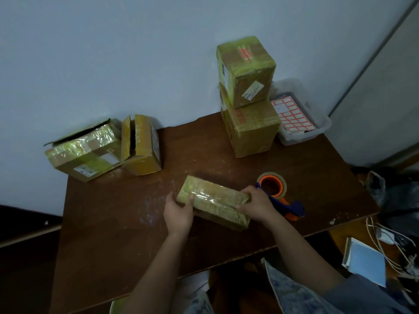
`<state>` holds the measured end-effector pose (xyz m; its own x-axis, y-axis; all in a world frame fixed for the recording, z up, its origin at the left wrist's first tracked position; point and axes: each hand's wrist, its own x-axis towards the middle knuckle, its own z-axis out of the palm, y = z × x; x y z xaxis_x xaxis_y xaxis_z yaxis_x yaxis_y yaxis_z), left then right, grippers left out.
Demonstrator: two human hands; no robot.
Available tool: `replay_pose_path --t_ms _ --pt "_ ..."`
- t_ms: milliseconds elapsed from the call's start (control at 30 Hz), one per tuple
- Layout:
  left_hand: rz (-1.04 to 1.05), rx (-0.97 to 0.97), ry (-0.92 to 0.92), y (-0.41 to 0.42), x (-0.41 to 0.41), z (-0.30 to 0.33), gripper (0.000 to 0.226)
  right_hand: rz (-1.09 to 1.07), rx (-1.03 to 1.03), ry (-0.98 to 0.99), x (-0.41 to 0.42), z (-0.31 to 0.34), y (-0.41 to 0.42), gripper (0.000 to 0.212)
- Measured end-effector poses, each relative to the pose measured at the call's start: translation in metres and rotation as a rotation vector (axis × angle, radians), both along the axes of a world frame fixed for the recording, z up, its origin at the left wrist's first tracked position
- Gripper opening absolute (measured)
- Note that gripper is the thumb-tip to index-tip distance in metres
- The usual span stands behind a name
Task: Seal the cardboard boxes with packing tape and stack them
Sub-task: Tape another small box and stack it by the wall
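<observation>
- The flat box lies on the brown surface, near the front edge and just beside the tape dispenser.
- The left hand grips its left end, with the thumb on top and the other fingers not well visible. The right hand grips the right end, fingers curled over the far edge.
- The box is long and low, and its top is already covered with glossy tape. I judge it to be light and quite stiff, but the taped faces may be slippery, so a hold at the two short ends with both hands seems the safest way.
- Count of boxes: five in all. One is in the hands. Two are stacked at the back right, the upper box on the lower box.
- Two more stand at the back left: a wide box and a narrower box, touching each other. Both have flaps not closed, so they probably still need tape.
- There is one tape dispenser, with one roll on an orange core.
- One clear plastic tray with a label sheet stands just beside the stack.
</observation>
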<state>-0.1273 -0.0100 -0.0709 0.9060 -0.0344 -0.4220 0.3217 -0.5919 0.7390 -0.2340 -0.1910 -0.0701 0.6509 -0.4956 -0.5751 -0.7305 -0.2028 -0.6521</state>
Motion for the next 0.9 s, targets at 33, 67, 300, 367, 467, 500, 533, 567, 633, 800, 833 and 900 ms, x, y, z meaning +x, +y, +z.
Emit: replay_pose_path --t_ms 33,67,300,367,467,500,533,567,633,800,833,900 --pt "-0.007 -0.01 -0.041 -0.003 -0.001 0.011 0.078 -0.084 0.072 -0.025 -0.002 -0.001 0.0 0.032" --pt "-0.015 -0.045 -0.058 -0.007 -0.003 0.017 0.082 -0.166 0.127 -0.06 -0.002 -0.001 0.002 0.027" --pt "-0.428 -0.117 0.089 -0.035 -0.026 0.0 0.049 -0.257 0.041 -0.015 0.016 -0.007 0.025 0.02" --pt "-0.451 -0.052 0.086 -0.032 -0.031 -0.012 0.051 -0.238 0.096 0.003 0.014 -0.009 0.027 0.02" --pt "-0.459 -0.027 0.07 -0.026 -0.035 -0.021 0.038 -0.242 0.146 -0.052 0.005 -0.012 0.026 0.025" --pt "-0.467 -0.015 0.071 -0.026 -0.035 -0.022 0.035 -0.241 0.136 -0.053 0.004 -0.012 0.026 0.026" --pt "-0.48 0.001 0.058 -0.026 -0.034 -0.022 0.033 -0.234 0.126 -0.048 0.004 -0.011 0.026 0.027" --pt "-0.496 0.011 0.037 -0.027 -0.033 -0.022 0.031 -0.22 0.115 -0.035 0.005 -0.01 0.026 0.027" --pt "-0.523 0.034 0.004 -0.027 -0.031 -0.02 0.03 -0.166 0.094 0.011 0.009 -0.005 0.025 0.028" --pt "-0.544 0.156 0.055 -0.031 -0.034 -0.018 0.03 0.05 -0.014 0.143 0.007 0.006 0.015 0.038" --pt "-0.541 0.182 0.069 -0.033 -0.034 -0.018 0.028 0.069 -0.045 0.127 0.004 0.008 0.011 0.038" --pt "-0.527 0.198 0.093 -0.034 -0.034 -0.016 0.029 0.036 -0.167 0.052 -0.006 0.013 -0.001 0.037"
